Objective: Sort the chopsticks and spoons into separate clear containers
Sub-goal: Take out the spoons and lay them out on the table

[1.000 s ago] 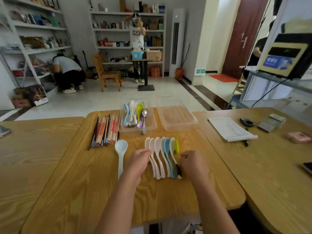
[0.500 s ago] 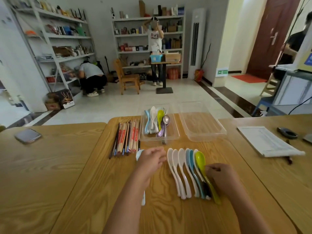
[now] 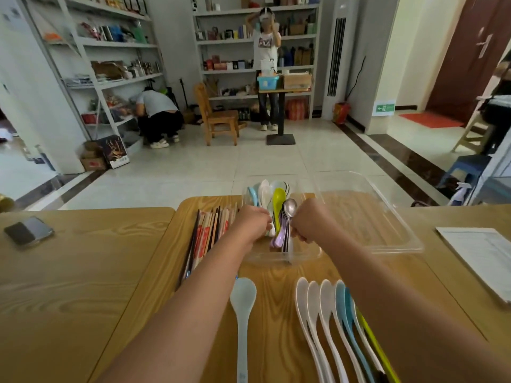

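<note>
On the wooden table, a clear container [image 3: 279,259] holds several spoons [image 3: 278,201], among them white, green, purple and metal ones. My left hand [image 3: 253,221] and my right hand [image 3: 307,221] are both inside it, fingers curled against the spoon handles from either side. To its right stands a second clear container [image 3: 387,241] with nothing in it. A bundle of chopsticks [image 3: 206,234] lies left of the spoon container, partly under my left forearm. Near me lie a single pale blue spoon [image 3: 242,299] and a row of white, blue and green spoons [image 3: 323,310].
A phone [image 3: 27,230] lies on the left table and a paper sheet [image 3: 481,258] on the right one. Beyond the table are a tiled floor, shelves, a wooden chair [image 3: 218,117] and two people.
Both hands left the row of spoons near me and reached forward into the spoon container. The camera moved closer and tilted up.
</note>
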Demonstrator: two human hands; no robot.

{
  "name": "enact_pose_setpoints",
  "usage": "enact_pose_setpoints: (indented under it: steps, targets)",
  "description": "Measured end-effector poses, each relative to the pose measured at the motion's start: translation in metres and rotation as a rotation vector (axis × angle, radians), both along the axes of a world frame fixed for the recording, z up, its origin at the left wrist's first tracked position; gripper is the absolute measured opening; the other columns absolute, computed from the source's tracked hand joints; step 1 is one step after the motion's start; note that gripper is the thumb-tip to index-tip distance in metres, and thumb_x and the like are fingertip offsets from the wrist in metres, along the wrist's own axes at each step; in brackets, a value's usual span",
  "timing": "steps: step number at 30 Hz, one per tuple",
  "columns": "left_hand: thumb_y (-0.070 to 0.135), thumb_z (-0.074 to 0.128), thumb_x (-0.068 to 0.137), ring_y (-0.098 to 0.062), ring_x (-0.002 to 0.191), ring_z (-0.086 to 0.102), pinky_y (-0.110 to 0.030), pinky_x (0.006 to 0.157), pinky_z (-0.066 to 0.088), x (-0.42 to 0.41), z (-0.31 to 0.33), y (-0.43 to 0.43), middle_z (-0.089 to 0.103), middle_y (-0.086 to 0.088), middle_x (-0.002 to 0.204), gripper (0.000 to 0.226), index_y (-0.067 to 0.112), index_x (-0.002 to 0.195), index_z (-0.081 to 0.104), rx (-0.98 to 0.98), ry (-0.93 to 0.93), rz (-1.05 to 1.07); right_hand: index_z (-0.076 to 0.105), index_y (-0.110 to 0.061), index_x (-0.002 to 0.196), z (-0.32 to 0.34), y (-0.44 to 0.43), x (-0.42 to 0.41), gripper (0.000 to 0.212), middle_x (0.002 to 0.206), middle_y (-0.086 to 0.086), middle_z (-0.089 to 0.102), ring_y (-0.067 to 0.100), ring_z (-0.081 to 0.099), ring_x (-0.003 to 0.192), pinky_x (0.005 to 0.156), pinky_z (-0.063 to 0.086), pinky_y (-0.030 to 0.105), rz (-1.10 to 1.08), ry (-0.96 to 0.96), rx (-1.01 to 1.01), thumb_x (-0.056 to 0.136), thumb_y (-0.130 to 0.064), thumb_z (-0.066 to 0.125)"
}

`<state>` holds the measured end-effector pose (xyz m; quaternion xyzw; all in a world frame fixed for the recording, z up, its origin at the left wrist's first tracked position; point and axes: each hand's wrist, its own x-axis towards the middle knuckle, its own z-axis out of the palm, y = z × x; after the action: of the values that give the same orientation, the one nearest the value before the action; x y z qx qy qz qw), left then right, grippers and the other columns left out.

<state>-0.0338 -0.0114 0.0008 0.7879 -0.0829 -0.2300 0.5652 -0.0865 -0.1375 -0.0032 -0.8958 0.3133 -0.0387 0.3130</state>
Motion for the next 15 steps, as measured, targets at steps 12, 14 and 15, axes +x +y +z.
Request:
enact_pose_setpoints:
  steps: [12,14,15]
  targets:
    - [-0.007,0.041,0.098,-0.018,0.097,0.063,-0.019,0.069,0.049,0.027,-0.018,-0.017,0.065,-0.009,0.111,0.038,0.005,0.130,0.058,0.094,-0.033,-0.088,0.038,-0.003,0.131,-0.016,0.007,0.061,0.052,0.072,0.010,0.057,0.023,0.060,0.063,0.055,0.049,0.030,-0.068,0.313,0.006,0.088,-0.008,0.066]
    - [-0.007,0.042,0.097,-0.020,0.104,0.065,-0.024,0.077,0.052,0.029,-0.020,-0.017,0.066,-0.009,0.114,0.039,0.006,0.130,0.058,0.104,-0.041,-0.101,0.040,-0.002,0.130,-0.016,0.007,0.061,0.055,0.077,0.011,0.062,0.024,0.062,0.070,0.067,0.055,0.031,-0.048,0.340,0.015,0.085,-0.010,0.070]
    - [-0.006,0.042,0.097,-0.021,0.104,0.065,-0.027,0.083,0.053,0.030,-0.020,-0.017,0.067,-0.010,0.114,0.038,0.007,0.129,0.059,0.101,-0.044,-0.095,0.040,-0.001,0.130,-0.018,0.007,0.061,0.056,0.085,0.013,0.066,0.026,0.066,0.078,0.073,0.057,0.032,-0.030,0.325,-0.025,0.084,-0.011,0.071]
